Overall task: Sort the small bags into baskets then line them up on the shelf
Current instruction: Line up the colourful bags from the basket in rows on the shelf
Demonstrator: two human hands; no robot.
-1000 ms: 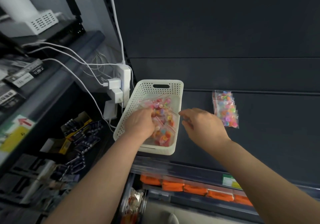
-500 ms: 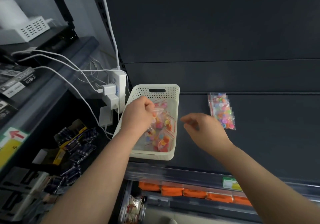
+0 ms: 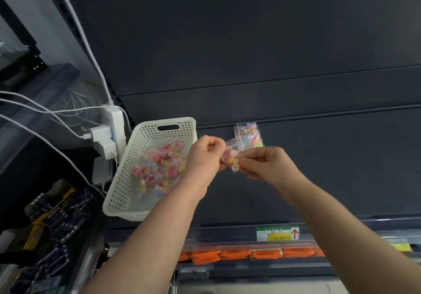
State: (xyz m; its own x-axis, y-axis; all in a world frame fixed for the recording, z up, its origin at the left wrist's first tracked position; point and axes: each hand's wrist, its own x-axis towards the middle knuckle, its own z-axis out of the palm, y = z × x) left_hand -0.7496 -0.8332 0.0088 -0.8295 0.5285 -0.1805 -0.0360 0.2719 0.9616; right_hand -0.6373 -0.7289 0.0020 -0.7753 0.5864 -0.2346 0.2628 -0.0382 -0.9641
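Observation:
A white perforated basket [image 3: 127, 175] sits on the dark shelf [image 3: 341, 168] at the left, with several small clear bags of colourful beads [image 3: 159, 168] lying loose inside. A small stack of the same bags [image 3: 249, 134] lies on the shelf to the right of the basket. Between them, above the shelf, my left hand [image 3: 204, 157] and my right hand [image 3: 271, 161] both pinch one small bag of beads [image 3: 232, 157], one hand at each side of it.
A white power strip with plugged chargers [image 3: 109, 134] and cables hangs just left of the basket. Dark packaged goods [image 3: 57, 214] fill the lower left shelf. Orange packs [image 3: 234, 254] line the shelf below, under a price label [image 3: 278, 233].
My left hand lifted one bag out of the basket and moved it right. My right hand came up to meet it and now pinches the bag's other side.

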